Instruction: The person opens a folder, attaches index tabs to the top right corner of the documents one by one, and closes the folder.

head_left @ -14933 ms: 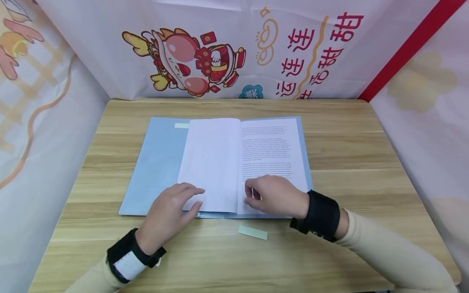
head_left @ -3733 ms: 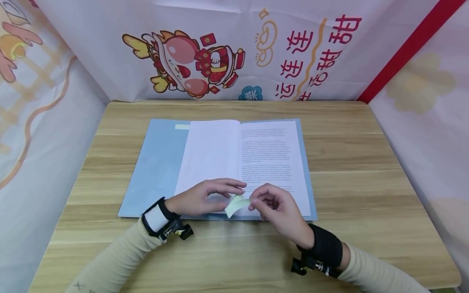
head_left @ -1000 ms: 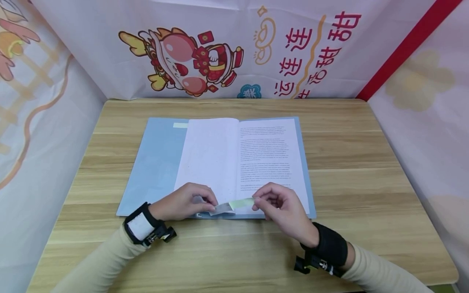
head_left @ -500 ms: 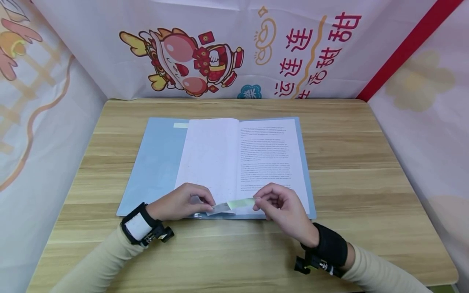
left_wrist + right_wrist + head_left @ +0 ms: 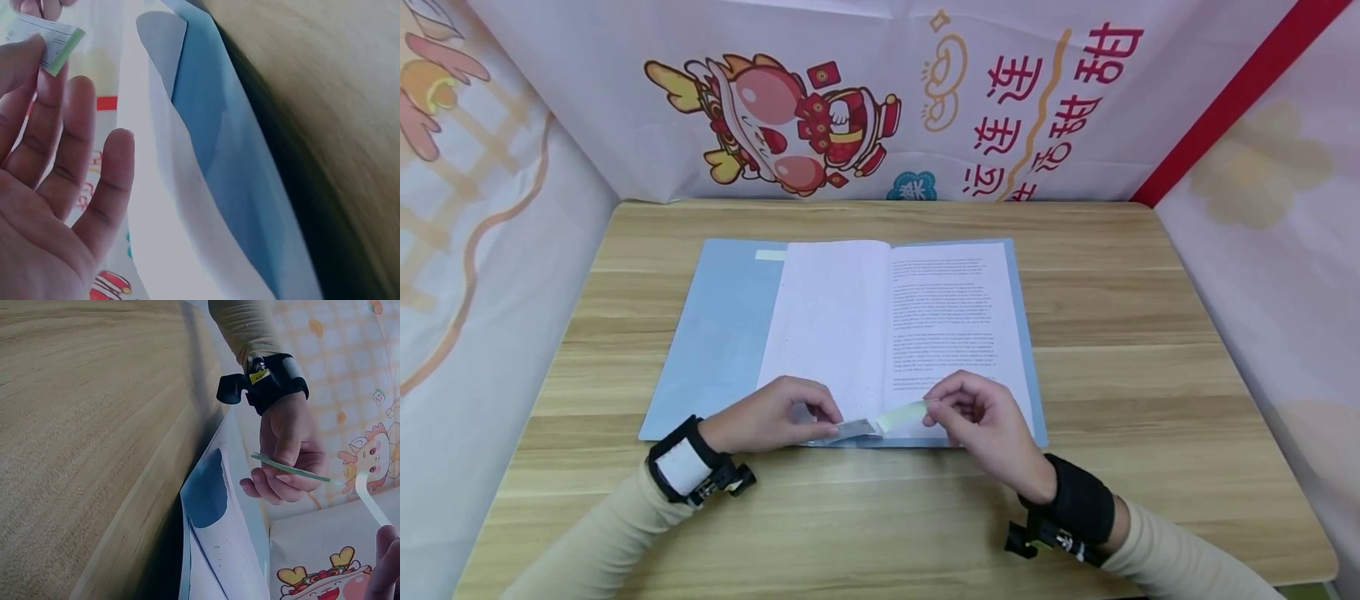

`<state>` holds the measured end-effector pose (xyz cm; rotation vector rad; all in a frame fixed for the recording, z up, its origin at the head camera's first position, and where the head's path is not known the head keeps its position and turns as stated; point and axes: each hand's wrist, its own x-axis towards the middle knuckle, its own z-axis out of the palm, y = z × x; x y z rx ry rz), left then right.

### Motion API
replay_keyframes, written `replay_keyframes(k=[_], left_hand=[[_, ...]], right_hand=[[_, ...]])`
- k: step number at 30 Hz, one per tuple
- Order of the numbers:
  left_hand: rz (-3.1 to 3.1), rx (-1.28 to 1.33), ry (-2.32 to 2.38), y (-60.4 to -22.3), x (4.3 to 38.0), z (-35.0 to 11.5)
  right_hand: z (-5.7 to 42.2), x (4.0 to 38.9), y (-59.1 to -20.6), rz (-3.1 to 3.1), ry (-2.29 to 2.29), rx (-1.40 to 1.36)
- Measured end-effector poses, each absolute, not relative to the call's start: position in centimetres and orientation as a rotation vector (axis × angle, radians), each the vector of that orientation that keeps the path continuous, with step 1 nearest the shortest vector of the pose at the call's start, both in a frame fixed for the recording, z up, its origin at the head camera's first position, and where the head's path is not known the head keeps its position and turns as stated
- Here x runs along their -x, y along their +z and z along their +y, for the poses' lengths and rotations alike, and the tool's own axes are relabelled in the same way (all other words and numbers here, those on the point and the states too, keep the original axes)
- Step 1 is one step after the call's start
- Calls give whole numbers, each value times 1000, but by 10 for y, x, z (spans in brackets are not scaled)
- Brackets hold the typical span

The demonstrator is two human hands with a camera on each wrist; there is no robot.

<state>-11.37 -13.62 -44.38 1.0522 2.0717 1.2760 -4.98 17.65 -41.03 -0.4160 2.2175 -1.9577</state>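
In the head view my left hand (image 5: 775,417) pinches a thin pad of sticky notes (image 5: 853,429) between thumb and fingers, over the lower edge of an open document. The pad's lined, printed face (image 5: 39,32) shows in the left wrist view, its green edge (image 5: 294,470) in the right wrist view. My right hand (image 5: 981,421) pinches the upper end of a pale green sticky note (image 5: 901,415). That note's free end curls (image 5: 364,484) near the pad, with a small gap between them. Beneath both hands lie white pages (image 5: 831,325) in a blue folder (image 5: 722,333).
Another pale green sticky note (image 5: 770,256) is stuck at the top of the folder's left cover, beside the page edge. The printed right page (image 5: 943,317) lies flat. A wooden table (image 5: 1112,358) carries the folder, and printed cloth (image 5: 865,50) stands behind it.
The strip lying before the folder earliest has left the table. Over the last half second the right hand shifted slightly right and up, and the note came away from the pad.
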Motion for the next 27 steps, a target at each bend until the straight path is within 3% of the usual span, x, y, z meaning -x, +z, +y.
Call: replay_keyframes(k=[9,27], left_hand=[[2172,-1175,1154,-440,97,-108],[2656,-1433,410,-444,61,-60]], right_hand=[[180,54,-410,2258,-1984,453],[187,60,-412,2255,-1991,302]])
